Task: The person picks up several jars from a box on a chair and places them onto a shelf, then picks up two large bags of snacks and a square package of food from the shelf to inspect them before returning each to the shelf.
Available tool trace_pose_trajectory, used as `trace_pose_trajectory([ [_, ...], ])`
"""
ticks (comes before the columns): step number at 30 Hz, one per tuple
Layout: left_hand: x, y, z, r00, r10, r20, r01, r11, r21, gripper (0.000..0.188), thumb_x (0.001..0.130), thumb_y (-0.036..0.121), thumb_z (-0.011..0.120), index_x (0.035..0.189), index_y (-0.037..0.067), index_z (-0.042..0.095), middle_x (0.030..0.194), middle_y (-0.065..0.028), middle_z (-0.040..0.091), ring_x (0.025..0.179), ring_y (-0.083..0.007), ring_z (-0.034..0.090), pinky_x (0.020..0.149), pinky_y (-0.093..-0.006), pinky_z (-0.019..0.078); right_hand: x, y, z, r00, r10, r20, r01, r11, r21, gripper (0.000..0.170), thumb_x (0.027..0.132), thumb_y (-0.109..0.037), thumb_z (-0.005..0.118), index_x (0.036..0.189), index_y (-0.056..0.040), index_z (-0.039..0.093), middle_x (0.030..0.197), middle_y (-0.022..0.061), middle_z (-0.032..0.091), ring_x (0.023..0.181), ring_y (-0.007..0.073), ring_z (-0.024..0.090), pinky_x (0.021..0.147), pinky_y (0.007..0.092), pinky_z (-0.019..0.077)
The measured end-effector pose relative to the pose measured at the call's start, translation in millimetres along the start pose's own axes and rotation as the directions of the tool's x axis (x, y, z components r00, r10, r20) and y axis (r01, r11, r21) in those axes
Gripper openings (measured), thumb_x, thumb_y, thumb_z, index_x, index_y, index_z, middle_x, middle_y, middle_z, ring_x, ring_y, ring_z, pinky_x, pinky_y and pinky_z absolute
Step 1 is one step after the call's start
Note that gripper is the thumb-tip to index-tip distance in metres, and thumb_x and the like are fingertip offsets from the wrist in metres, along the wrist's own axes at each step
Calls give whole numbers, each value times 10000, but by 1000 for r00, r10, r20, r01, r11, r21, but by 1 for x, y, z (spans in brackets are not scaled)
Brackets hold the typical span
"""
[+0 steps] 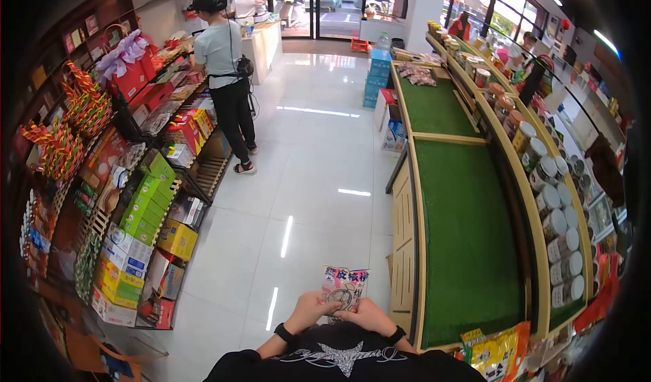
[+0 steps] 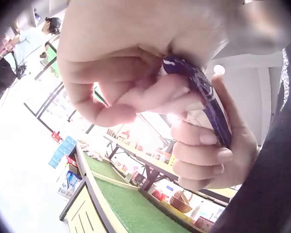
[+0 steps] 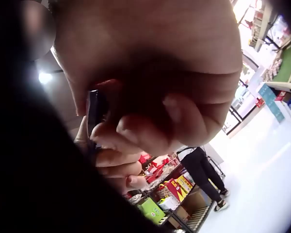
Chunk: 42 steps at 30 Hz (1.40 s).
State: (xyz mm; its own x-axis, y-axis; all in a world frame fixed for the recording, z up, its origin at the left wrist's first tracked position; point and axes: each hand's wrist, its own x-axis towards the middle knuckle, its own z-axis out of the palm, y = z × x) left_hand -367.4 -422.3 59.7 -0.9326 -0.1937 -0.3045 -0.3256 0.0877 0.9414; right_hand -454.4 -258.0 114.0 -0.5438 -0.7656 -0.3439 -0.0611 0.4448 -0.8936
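A pink-and-white snack packet (image 1: 344, 282) with large printed characters, apparently walnuts, is held upright in front of the person's body. My left hand (image 1: 310, 312) grips its lower left side, thumb across the front. On the opposite side my right hand (image 1: 370, 318) pinches the lower right edge. The left wrist view shows the packet's dark blue edge (image 2: 207, 99) nearly end-on, with curled fingers (image 2: 199, 154) of the right hand behind it. From the right wrist, the packet (image 3: 93, 114) is a thin dark strip between both hands' fingers; its printed face is hidden there.
Right of the hands stands a long display stand with green matting (image 1: 468, 233) and rows of jars (image 1: 566, 246). A yellow bag (image 1: 495, 355) lies at its near end. Boxed goods (image 1: 139, 212) fill the left shelves. A person (image 1: 227, 70) stands by them, on pale tiled floor (image 1: 305, 158).
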Motion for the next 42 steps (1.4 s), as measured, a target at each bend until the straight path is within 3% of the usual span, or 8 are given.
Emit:
trace_pose_trajectory([
  [5, 64, 27, 1, 990, 114, -78, -121, 989, -87, 335, 794, 308, 651, 925, -1, 646, 726, -114, 655, 677, -145, 618, 629, -289, 475, 49, -1, -54, 999, -53, 8, 53, 999, 14, 327, 740, -310, 704, 792, 8, 649, 629, 69, 620, 593, 96, 562, 562, 275, 449],
  [14, 171, 97, 6, 951, 266, 157, -270, 963, -1, 232, 782, 175, 646, 960, 26, 644, 838, -114, 669, 752, -193, 636, 687, -302, 483, 120, 14, -163, 994, -25, 108, 6, 984, 177, 250, 767, -125, 686, 966, 17, 637, 866, 48, 663, 788, 97, 594, 706, 256, 477],
  [16, 186, 87, 11, 967, 240, 82, -235, 970, -64, 220, 769, 173, 657, 930, 24, 655, 813, -112, 670, 731, -187, 638, 671, -299, 484, 127, 12, -171, 990, -107, 93, 60, 910, 410, 278, 765, -137, 696, 990, 11, 628, 885, 48, 657, 785, 94, 586, 701, 252, 473],
  [21, 216, 103, 0, 982, 133, 135, -135, 991, -2, 217, 783, 114, 658, 941, -34, 640, 851, -60, 672, 777, -95, 590, 705, -255, 472, 152, 20, -190, 991, -14, 133, -28, 950, 312, 314, 773, -228, 703, 956, 19, 638, 787, 20, 635, 720, 76, 524, 666, 239, 440],
  [27, 284, 107, -20, 980, 134, 148, -128, 990, -51, 223, 772, 198, 660, 901, 17, 659, 755, -107, 662, 673, -195, 632, 632, -292, 473, 202, 19, -213, 994, 22, 103, -52, 951, 304, 305, 802, -246, 676, 972, 6, 647, 768, 28, 634, 710, 80, 520, 663, 248, 437],
  [32, 346, 147, -74, 943, 228, 242, -249, 966, 62, 234, 772, 185, 652, 947, 30, 633, 812, -133, 651, 685, -267, 616, 654, -324, 481, 267, -15, -240, 1000, -10, 13, 6, 954, 299, 160, 829, -167, 646, 870, -13, 654, 603, -55, 504, 532, 31, 394, 465, 220, 318],
  [35, 385, 164, -113, 904, 342, 258, -367, 928, 58, 254, 768, 175, 657, 974, 32, 623, 846, -134, 648, 717, -242, 620, 676, -328, 483, 305, -55, -254, 999, -20, -26, 27, 960, 278, 156, 836, -175, 638, 806, -22, 646, 575, -49, 490, 530, 28, 391, 464, 224, 316],
  [42, 461, 194, -176, 938, 265, 225, -271, 963, -5, 238, 785, 194, 643, 925, 2, 629, 791, -121, 648, 696, -202, 619, 667, -311, 477, 395, -80, -271, 993, -55, -108, 69, 988, 135, 353, 781, -347, 678, 812, 3, 647, 610, 48, 581, 565, 115, 503, 564, 275, 420],
])
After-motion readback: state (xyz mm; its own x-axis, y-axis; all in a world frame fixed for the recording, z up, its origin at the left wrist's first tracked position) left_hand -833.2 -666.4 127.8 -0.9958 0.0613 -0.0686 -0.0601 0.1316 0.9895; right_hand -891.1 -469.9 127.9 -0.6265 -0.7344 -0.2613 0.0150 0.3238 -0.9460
